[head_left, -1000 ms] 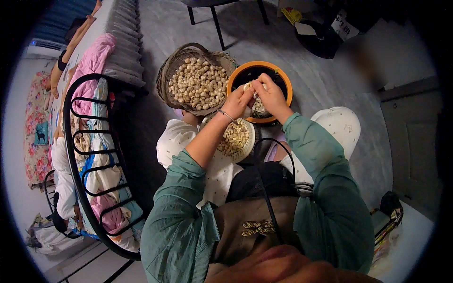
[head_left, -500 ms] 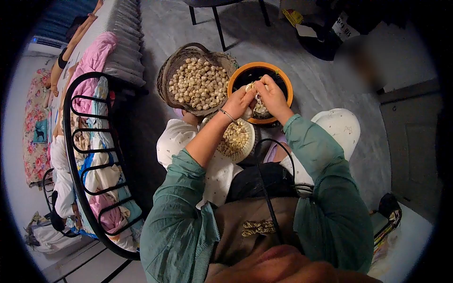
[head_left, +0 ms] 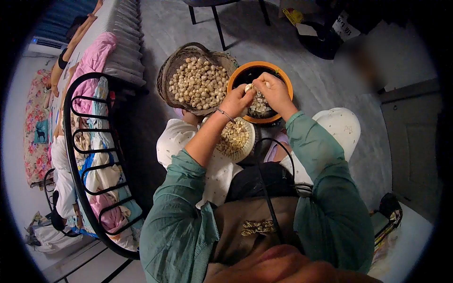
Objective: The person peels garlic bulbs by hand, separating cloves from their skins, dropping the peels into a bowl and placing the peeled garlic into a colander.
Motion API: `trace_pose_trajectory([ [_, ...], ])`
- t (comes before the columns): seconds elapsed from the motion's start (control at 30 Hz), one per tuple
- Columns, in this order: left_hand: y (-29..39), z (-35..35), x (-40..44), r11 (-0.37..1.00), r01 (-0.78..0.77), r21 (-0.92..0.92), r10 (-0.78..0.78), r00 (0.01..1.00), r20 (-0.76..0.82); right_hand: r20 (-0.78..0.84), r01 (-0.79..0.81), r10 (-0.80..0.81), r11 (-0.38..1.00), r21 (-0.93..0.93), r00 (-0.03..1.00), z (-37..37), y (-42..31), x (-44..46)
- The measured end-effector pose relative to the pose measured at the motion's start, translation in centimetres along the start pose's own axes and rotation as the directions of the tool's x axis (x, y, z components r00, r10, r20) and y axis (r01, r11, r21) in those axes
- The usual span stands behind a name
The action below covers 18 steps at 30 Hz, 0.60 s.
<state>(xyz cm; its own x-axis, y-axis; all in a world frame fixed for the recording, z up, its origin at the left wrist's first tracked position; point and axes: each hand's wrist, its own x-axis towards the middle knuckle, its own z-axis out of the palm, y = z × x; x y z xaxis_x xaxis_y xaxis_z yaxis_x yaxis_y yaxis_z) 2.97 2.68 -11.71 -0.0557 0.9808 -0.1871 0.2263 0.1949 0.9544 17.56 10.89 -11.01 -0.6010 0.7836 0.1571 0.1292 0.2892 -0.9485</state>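
My left hand (head_left: 237,100) and my right hand (head_left: 274,94) meet over an orange-rimmed bucket (head_left: 289,89). Between the closed fingertips is a pale garlic bulb (head_left: 249,87), largely covered by the fingers. Papery garlic skins (head_left: 260,104) lie in the dark inside of the bucket. To the left stands a woven basket (head_left: 163,85) heaped with whole garlic bulbs (head_left: 198,82). Below my left wrist, a white plastic basket (head_left: 251,150) holds peeled garlic cloves (head_left: 232,139).
A black metal bed frame (head_left: 71,127) with bedding rises on the left, where another person's leg (head_left: 78,45) rests on a bed. A chair (head_left: 214,9) stands at the far side. Dark bags (head_left: 316,42) lie far right, near a grey door (head_left: 415,137).
My right hand has shifted slightly, its fingers curling closer at the garlic. More of the skins in the bucket shows between the hands. The baskets have stayed in place.
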Motion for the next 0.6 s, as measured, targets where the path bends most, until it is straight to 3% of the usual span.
trace_pose_trajectory([
  [0.13,-0.5,0.6,0.0,0.996,-0.083,0.020,0.083,0.996,-0.015,-0.079,0.038,-0.041,0.999,-0.037,0.996,0.4,0.5,-0.1],
  [0.23,-1.0,0.5,0.3,0.977,-0.153,0.151,0.161,0.986,-0.044,-0.092,-0.065,0.071,0.996,0.069,0.993,0.4,0.9,-0.1],
  [0.3,-0.7,0.6,0.2,0.952,-0.201,0.229,0.219,0.974,-0.057,-0.039,-0.320,0.336,0.922,0.218,0.941,0.3,1.5,0.1],
  [0.4,0.0,0.6,0.1,0.957,-0.222,0.187,0.243,0.966,-0.094,0.005,-0.420,0.434,0.869,0.261,0.901,-0.1,2.8,0.4],
  [0.43,0.3,0.6,0.1,0.986,-0.153,0.066,0.158,0.984,-0.085,0.005,-0.421,0.435,0.869,0.261,0.901,-0.2,3.2,0.4],
  [0.47,0.4,0.5,0.1,0.995,-0.078,-0.055,0.074,0.995,-0.066,-0.029,-0.396,0.411,0.894,0.211,0.911,-0.2,3.4,0.5],
  [0.6,-0.1,0.4,0.2,0.991,-0.056,-0.118,0.049,0.997,-0.067,-0.066,-0.277,0.296,0.938,0.208,0.953,0.2,4.0,0.3],
])
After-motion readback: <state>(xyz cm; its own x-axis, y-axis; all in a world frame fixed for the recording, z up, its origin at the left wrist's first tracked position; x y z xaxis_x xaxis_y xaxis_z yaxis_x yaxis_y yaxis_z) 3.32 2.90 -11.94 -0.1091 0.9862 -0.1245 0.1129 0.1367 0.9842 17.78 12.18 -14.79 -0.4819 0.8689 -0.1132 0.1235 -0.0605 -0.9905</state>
